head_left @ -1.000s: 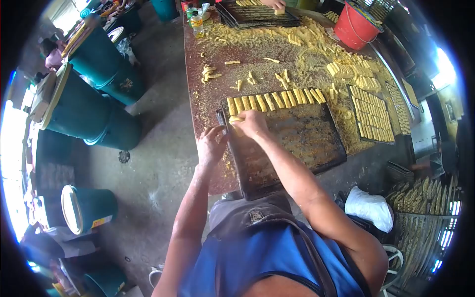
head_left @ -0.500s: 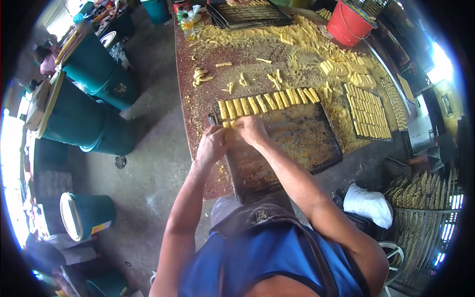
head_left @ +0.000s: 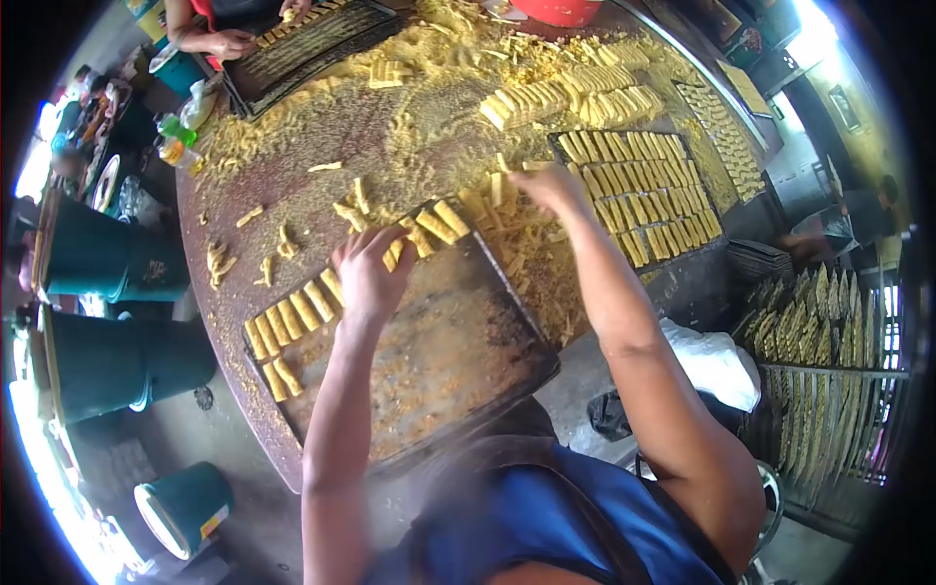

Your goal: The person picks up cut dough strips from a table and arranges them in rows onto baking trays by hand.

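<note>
L hand (head_left: 372,273) o/ tray (head_left: 439,331), R hand (head_left: 554,189) nr scraps (head_left: 538,255) & 2nd tray (head_left: 682,253), grips unclear.

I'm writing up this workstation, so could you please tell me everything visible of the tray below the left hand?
The tray is a dark, rectangular sheet, apparently metal, with a thin blackened rim and brown stains. It lies flat on the table, at its near side. Pale yellow sticks line its far edge; two more lie nearer, at left. The left hand is over the far row; whether it touches the tray is unclear.
</note>
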A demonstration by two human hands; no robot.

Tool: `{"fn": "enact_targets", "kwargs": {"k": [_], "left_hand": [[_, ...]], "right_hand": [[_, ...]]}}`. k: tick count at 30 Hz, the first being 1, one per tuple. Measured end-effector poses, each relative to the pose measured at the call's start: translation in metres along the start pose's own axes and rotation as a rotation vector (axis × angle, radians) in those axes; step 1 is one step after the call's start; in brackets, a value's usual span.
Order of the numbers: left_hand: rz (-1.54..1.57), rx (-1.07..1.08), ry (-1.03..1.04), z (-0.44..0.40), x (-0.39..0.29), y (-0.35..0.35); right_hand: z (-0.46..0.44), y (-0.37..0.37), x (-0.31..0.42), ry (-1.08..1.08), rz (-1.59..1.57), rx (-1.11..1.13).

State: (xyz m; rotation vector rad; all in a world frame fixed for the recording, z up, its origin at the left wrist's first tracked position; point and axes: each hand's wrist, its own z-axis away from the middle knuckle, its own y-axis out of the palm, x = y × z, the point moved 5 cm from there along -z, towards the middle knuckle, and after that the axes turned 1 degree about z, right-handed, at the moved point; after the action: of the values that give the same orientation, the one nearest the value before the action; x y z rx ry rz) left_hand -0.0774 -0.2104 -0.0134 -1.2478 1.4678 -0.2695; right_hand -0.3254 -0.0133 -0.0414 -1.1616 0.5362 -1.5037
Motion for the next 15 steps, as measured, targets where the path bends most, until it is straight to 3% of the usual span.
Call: {"fn": "enact_targets", "kwargs": {"k": [3, 5, 6, 8, 11, 13, 14, 15], "left_hand": [[-0.14, 0.148, 0.008, -0.065, -0.036, 0.07], [-0.342, 0.554, -0.21, -0.1, -0.04, 0.104], [-0.344, 0.553, -0.213, -0.111, -0.039, 0.113], [-0.487, 0.751, -0.295, -0.117, -0.03, 0.135], [-0.452, 0.808, -0.291, -0.125, -0.034, 0.147], [-0.437, 0.852, -0.262, -0.12, -0.027, 0.161], [-0.312, 0.815, -0.295, -0.116, -0.024, 0.166], [-0.188, 0.772, -0.326, -0.115, -0.025, 0.166]], "right_hand": [[-0.035, 0.036, 0.004, -0.139, 0.009, 0.07], [-0.052, 0.049, 0.002, -0.234, -0.037, 0.029], [-0.04, 0.043, 0.003, -0.213, -0.131, 0.138], [-0.046, 0.045, -0.008, -0.259, -0.126, 0.139], [-0.039, 0.044, -0.012, -0.385, -0.096, 0.152], [-0.036, 0.053, -0.01, -0.52, 0.092, 0.039], [-0.038, 0.054, -0.012, -0.523, 0.092, 0.042], [-0.038, 0.044, -0.016, -0.419, -0.124, 0.068]]}}
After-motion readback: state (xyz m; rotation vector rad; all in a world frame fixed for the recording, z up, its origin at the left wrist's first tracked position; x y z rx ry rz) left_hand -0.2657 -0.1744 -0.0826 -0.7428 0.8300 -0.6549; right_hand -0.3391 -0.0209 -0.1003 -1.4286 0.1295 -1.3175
